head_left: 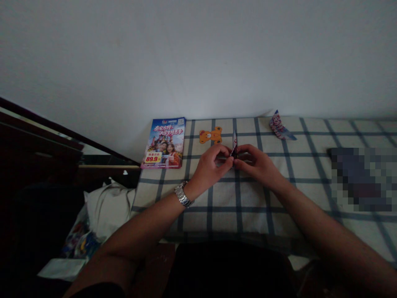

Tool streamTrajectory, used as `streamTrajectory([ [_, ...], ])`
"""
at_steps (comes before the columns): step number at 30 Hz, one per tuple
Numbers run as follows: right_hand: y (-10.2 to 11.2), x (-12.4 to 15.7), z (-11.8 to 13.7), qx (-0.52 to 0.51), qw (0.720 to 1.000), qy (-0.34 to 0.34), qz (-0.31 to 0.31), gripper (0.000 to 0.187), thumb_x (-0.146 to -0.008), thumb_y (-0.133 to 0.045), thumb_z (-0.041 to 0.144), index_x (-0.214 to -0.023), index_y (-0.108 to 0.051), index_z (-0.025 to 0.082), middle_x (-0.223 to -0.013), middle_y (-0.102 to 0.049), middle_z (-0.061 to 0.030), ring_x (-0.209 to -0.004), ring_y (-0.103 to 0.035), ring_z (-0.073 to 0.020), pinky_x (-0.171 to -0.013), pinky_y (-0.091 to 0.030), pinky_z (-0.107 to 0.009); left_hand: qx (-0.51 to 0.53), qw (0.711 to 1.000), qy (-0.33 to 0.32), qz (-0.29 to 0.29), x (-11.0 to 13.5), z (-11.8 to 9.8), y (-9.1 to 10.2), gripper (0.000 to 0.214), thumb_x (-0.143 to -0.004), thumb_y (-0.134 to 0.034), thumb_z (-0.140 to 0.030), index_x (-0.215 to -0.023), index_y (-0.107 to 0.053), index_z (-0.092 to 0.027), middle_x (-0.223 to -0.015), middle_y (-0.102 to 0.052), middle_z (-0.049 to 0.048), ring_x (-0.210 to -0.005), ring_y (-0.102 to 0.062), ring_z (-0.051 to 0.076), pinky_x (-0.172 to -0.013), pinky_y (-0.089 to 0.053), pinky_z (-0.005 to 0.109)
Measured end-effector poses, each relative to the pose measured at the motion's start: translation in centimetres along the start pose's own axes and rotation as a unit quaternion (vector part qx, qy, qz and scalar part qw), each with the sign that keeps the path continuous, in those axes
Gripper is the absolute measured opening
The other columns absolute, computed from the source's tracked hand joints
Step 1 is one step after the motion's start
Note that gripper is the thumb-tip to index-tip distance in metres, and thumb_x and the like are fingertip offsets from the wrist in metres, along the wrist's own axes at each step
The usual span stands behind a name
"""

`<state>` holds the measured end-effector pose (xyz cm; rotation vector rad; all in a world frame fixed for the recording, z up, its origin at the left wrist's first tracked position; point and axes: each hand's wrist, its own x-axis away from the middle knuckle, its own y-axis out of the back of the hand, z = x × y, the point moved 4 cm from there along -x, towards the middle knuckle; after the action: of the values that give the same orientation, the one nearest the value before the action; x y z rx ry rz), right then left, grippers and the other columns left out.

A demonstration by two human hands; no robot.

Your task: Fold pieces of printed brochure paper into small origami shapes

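Note:
Between my two hands stands a small folded piece of printed paper [235, 142], seen nearly edge-on with its point upward. My left hand [215, 162], with a metal watch [183, 194] on its wrist, pinches the paper from the left. From the right, the fingers of my right hand [257, 164] close on its lower part. Both hands rest low over the checked tablecloth [198, 207]. Farther right lies another folded paper piece [281, 127], printed in blue, red and white, with a raised point and a flat tail. My fingers hide the lower part of the held paper.
A stack of colourful flyers [164, 142] lies at the table's left end. A bear figure [211, 135] shows on the cloth. A dark blurred-out object [359, 178] is at the right. The wall [223, 58] borders the back; bags [108, 203] sit below left.

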<state>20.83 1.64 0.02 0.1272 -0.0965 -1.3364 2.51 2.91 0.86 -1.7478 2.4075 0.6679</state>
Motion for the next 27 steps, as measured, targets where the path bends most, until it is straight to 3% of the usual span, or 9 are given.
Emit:
streamTrajectory([
  [4, -0.1, 0.1, -0.1, -0.024, 1.000, 0.000, 0.000, 0.039, -0.087, -0.084, 0.043, -0.115, -0.063, 0.025, -0.114, -0.076, -0.0061, -0.103, -0.077, -0.0237, -0.095, -0.065, -0.043, 0.053, 0.998, 0.026, 0.010, -0.1, 0.6, -0.3, 0.021, -0.097, -0.070, -0.028, -0.109, -0.054, -0.023, -0.108, -0.067, 0.0059, -0.098, -0.071, 0.018, -0.085, -0.063, 0.030],
  [11, -0.1, 0.2, 0.1, -0.024, 1.000, 0.007, -0.004, 0.041, -0.086, -0.084, 0.043, -0.115, -0.060, 0.026, -0.106, -0.076, -0.0054, -0.096, -0.074, -0.0221, -0.089, -0.065, -0.040, 0.066, 0.998, 0.006, 0.010, -0.2, 1.0, -0.3, 0.038, -0.095, -0.071, -0.022, -0.128, -0.052, -0.024, -0.114, -0.067, 0.0074, -0.102, -0.070, 0.019, -0.088, -0.061, 0.031],
  [19, -0.4, 0.3, 0.2, -0.009, 1.000, 0.009, 0.003, 0.036, -0.088, -0.080, 0.041, -0.113, -0.060, 0.025, -0.105, -0.074, -0.0045, -0.094, -0.072, -0.0209, -0.082, -0.063, -0.035, 0.050, 0.998, 0.027, 0.009, -0.2, 1.1, -0.3, 0.045, -0.092, -0.072, -0.022, -0.132, -0.053, -0.025, -0.122, -0.068, 0.0080, -0.102, -0.069, 0.019, -0.090, -0.060, 0.034],
  [27, -0.5, 0.4, 0.5, 0.029, 0.999, 0.018, -0.013, 0.040, -0.089, -0.075, 0.034, -0.125, -0.060, 0.024, -0.107, -0.075, -0.0055, -0.095, -0.073, -0.0213, -0.081, -0.063, -0.034, 0.054, 0.998, 0.032, 0.006, -0.1, 1.1, -0.4, 0.045, -0.090, -0.072, -0.022, -0.131, -0.054, -0.024, -0.111, -0.069, 0.0061, -0.101, -0.069, 0.020, -0.087, -0.058, 0.033],
])
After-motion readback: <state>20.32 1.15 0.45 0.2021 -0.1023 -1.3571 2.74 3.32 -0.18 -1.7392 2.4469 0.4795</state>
